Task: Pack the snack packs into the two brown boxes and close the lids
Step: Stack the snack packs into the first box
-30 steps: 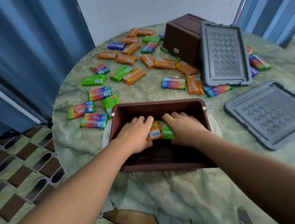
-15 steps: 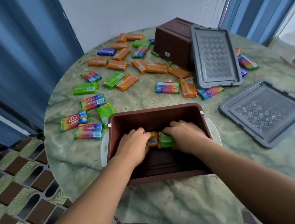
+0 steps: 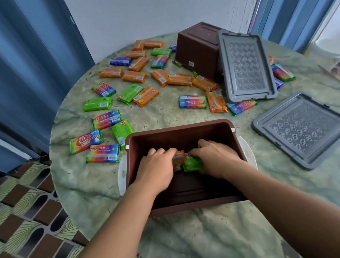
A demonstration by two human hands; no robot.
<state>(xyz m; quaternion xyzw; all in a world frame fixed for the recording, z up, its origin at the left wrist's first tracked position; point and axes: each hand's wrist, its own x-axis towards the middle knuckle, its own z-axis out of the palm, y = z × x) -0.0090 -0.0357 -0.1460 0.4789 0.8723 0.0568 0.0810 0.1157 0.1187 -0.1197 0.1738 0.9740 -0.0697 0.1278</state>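
Reaching hands [image 3: 158,168] inside brown box [image 3: 178,132]

The single head-worn camera looked forward and steeply down from close above the round table [image 3: 163,116], both forearms reaching away from the bottom edge.

"KUAT"-like red logo, last letter unclear | on rainbow-coloured foil snack pack [image 3: 86,141] at table's left edge | barcodes, other print too small to read

Both hands [image 3: 158,168] in the near box [image 3: 178,132] — loose packs [image 3: 135,76] behind, the lids [image 3: 305,130] seemingly right.
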